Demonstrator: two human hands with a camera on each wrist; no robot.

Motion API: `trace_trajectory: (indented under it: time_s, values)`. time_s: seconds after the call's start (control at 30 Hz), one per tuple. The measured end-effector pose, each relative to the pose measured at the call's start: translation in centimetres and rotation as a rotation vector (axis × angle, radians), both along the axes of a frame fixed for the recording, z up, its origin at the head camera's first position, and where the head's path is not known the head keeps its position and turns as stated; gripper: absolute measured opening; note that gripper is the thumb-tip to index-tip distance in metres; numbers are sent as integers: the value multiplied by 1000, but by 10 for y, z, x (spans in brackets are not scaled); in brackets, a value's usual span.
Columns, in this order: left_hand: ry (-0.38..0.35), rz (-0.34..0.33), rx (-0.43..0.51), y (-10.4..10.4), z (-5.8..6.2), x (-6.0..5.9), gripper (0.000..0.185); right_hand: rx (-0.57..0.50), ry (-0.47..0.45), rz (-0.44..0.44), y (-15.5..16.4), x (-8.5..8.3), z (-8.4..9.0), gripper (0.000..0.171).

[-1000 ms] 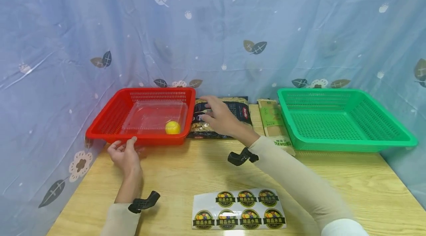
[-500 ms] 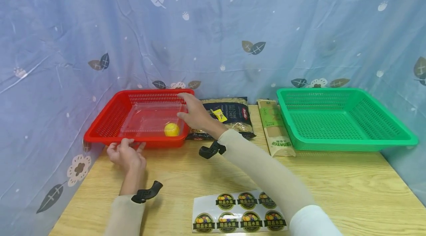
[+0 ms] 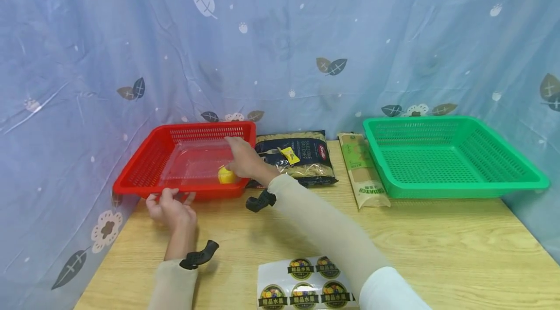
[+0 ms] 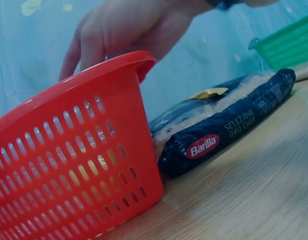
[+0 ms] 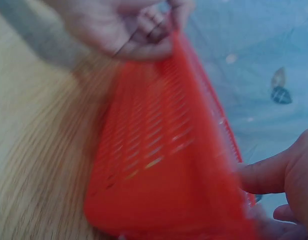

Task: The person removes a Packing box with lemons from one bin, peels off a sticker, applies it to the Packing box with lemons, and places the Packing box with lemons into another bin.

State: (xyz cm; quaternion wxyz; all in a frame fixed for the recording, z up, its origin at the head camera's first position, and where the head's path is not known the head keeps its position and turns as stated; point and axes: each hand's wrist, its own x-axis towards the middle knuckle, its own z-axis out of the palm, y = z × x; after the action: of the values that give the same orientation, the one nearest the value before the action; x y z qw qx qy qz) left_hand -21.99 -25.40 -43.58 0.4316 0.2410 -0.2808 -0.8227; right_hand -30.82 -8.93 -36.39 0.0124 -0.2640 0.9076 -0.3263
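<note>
at the far left table corner (image 3: 115, 256), your left hand (image 3: 174, 211) grips the red basket (image 3: 227, 193), likely light and springy, by its rim, the surest hold; your right hand (image 3: 247, 159) spreads over it.

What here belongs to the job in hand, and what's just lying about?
Seemingly in the job:
red slotted plastic basket, gripped by left hand
round yellow object, near right hand
clear plastic tray

Seemingly lying about:
dark-blue pasta bag
long green-tan packet
green slotted plastic basket
white sticker sheet

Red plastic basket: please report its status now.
Left hand grips red plastic basket by near rim. Right hand at its right end. Barilla pasta bag close beside.
</note>
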Motion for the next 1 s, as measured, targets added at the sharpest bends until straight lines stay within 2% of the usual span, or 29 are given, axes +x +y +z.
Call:
trace_trajectory:
  time_s: [0.2, 0.33, 0.47, 0.73, 0.9, 1.0]
  values:
    - [-23, 10, -8, 5, -2, 1, 18, 86, 37, -23, -3, 0, -6, 85]
    - [-13, 11, -16, 6, 0, 1, 18, 114, 48, -54, -6, 1, -6, 86]
    - [-5, 20, -8, 5, 2, 1, 17, 190, 47, -80, -15, -2, -3, 88]
    - [-9, 23, -5, 5, -2, 0, 16, 326, -78, -166, -33, 0, 6, 106]
    - [-12, 18, -12, 4, -4, 0, 15, 292, -143, -214, -42, 1, 7, 104]
    - [-15, 27, -16, 4, -4, -1, 16, 223, -168, -225, -45, 1, 5, 90]
